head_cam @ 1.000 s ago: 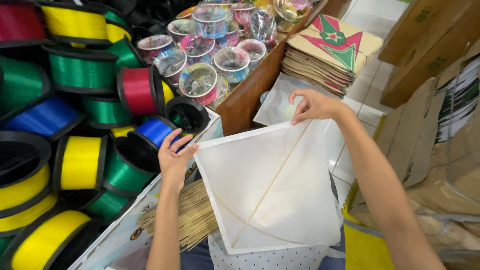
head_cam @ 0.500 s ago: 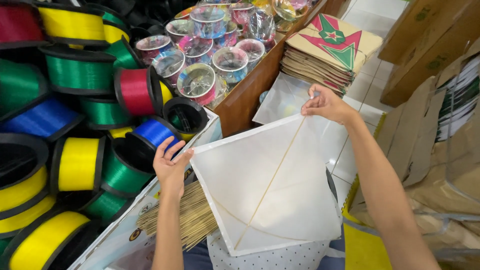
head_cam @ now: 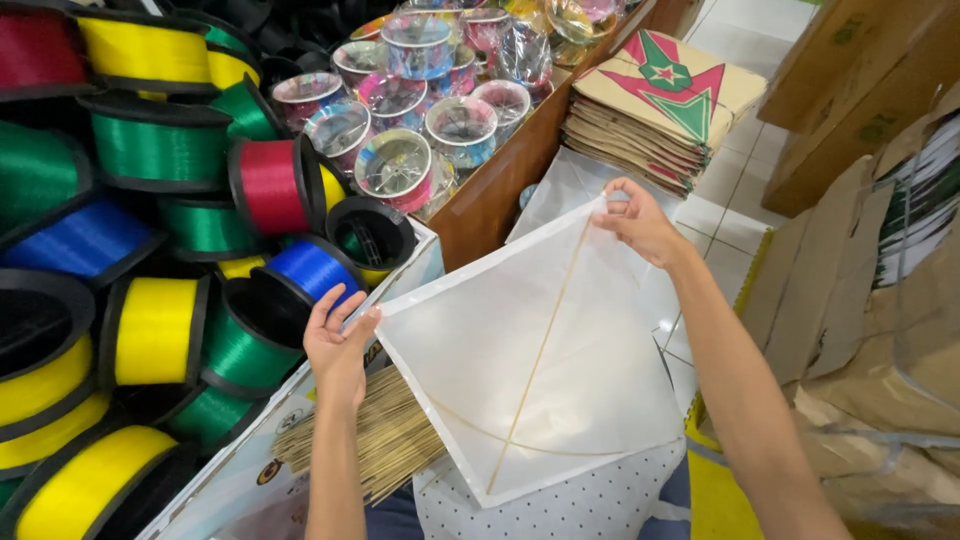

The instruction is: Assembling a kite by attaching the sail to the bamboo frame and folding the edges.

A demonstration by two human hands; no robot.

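Note:
I hold a white translucent kite (head_cam: 520,350) with a thin bamboo spine and a curved cross stick, flat in front of me. My right hand (head_cam: 638,222) pinches its top corner at the spine's end. At the kite's left corner my left hand (head_cam: 338,345) rests with fingers spread, pressing against the edge. A bundle of thin bamboo sticks (head_cam: 375,445) lies under my left forearm.
Large spools of yellow, green, blue and red thread (head_cam: 150,240) fill the left. Small clear reels (head_cam: 430,90) sit in a wooden bin at the top. A stack of printed paper kites (head_cam: 655,105) lies beyond. Cardboard boxes (head_cam: 870,250) stand at the right.
The kite has shifted up and away from me. My right hand moved up along its top corner, and my left hand slid along the left edge.

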